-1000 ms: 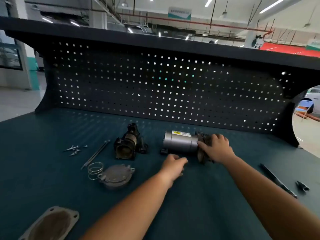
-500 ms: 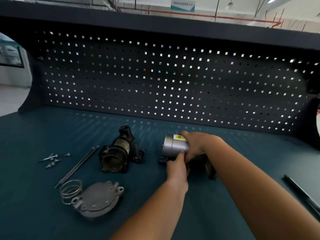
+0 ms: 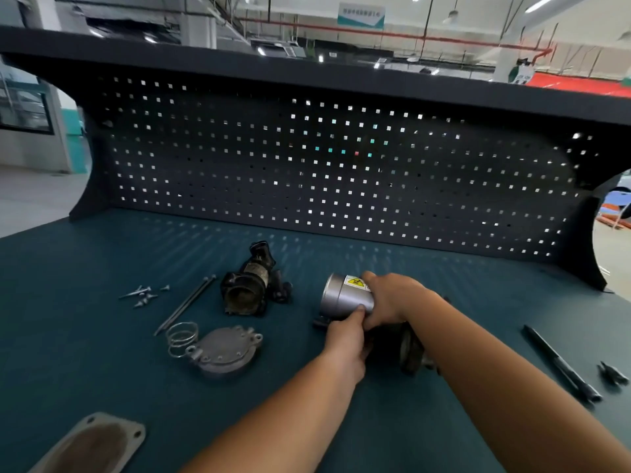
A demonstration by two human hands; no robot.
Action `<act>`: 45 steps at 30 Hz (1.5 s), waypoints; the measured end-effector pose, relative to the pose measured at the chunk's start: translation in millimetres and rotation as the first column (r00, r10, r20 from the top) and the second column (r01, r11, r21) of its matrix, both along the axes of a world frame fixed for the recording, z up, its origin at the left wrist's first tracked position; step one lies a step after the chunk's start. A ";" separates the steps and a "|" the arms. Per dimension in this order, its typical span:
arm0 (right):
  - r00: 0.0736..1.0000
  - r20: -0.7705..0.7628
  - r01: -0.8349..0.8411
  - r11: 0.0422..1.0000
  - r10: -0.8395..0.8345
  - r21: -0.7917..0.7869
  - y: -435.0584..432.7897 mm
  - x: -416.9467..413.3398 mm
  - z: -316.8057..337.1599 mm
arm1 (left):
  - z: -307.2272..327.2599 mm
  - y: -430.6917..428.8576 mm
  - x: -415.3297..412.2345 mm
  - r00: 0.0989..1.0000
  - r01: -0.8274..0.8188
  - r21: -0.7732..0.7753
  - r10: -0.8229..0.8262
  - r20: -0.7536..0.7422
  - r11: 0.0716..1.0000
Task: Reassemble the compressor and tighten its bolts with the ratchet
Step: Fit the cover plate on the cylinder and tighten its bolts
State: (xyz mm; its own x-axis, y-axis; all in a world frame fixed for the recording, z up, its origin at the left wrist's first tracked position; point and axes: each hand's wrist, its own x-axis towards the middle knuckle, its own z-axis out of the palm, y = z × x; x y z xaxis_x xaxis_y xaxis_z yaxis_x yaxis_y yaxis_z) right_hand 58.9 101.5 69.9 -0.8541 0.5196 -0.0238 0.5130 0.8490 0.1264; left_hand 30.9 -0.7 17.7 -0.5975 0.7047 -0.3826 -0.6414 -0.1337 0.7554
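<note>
The silver motor cylinder [image 3: 341,295] of the compressor, with a yellow warning label, lies on the green bench mat. My right hand [image 3: 392,298] wraps over its right end. My left hand [image 3: 345,339] grips it from below, thumb on the metal. A dark flange [image 3: 409,353] of the same unit shows under my right forearm. Left of it lie the black pump housing [image 3: 249,285], a round grey end cover [image 3: 225,349], a wire spring [image 3: 181,336], two long bolts [image 3: 186,303] and several small screws [image 3: 143,295]. The ratchet [image 3: 560,363] lies at the right.
A flat gasket plate [image 3: 92,445] sits at the near left edge. A small dark socket piece [image 3: 613,373] rests beside the ratchet. A dark pegboard [image 3: 341,172] closes off the back of the bench mat [image 3: 85,353].
My right hand slid from the flange end up onto the silver cylinder. My left hand came up from the mat and took hold of it. The unit turned slightly toward me.
</note>
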 end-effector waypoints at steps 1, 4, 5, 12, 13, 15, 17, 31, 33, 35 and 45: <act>1.000 0.008 0.002 1.000 -0.001 -0.005 -8.6 6.0 0.7 | 1.3 -8.9 5.7 1.000 0.020 0.009 -0.020 0.011 1.000; 0.999 0.039 -0.002 1.000 0.002 -0.004 -34.1 21.9 3.4 | 5.3 -35.5 19.9 0.998 0.067 0.016 -0.067 0.017 0.998; 0.999 0.044 -0.003 1.000 0.003 0.000 -42.1 26.6 4.3 | 6.4 -44.0 23.5 0.997 0.077 0.015 -0.077 0.021 0.997; 0.997 0.067 -0.039 0.997 0.035 0.060 -93.0 53.5 4.1 | 17.1 -104.4 49.4 0.993 0.064 0.048 -0.068 0.092 0.997; 0.997 0.065 -0.048 0.997 0.044 0.067 -99.0 56.5 3.7 | 17.7 -111.8 53.4 0.993 0.054 0.056 -0.060 0.103 0.997; 0.996 0.054 -0.069 0.994 0.065 0.081 -109.5 61.9 3.0 | 19.4 -125.7 60.6 0.991 0.029 0.072 -0.038 0.130 0.997; 0.996 0.039 -0.086 0.993 0.082 0.087 -119.2 66.6 1.3 | 19.4 -138.9 67.9 0.989 0.024 0.078 -0.035 0.145 0.997; 0.865 -0.499 -0.211 0.944 0.058 -0.255 -142.1 80.2 30.1 | 48.3 -192.7 72.4 0.948 -0.027 0.205 0.090 -0.305 0.978; 0.818 -0.574 -0.251 0.922 0.039 -0.295 -143.2 79.0 26.8 | 47.0 -193.4 69.1 0.916 -0.039 0.211 0.119 -0.383 0.977; 0.764 -0.645 -0.292 0.895 0.008 -0.336 -142.6 78.9 23.0 | 43.5 -193.6 66.7 0.881 -0.029 0.220 0.129 -0.456 0.975; 0.503 -0.815 -0.555 0.616 -0.287 -0.559 -138.1 95.9 -13.2 | 40.3 -184.9 44.1 0.467 0.025 0.201 0.166 -0.868 0.979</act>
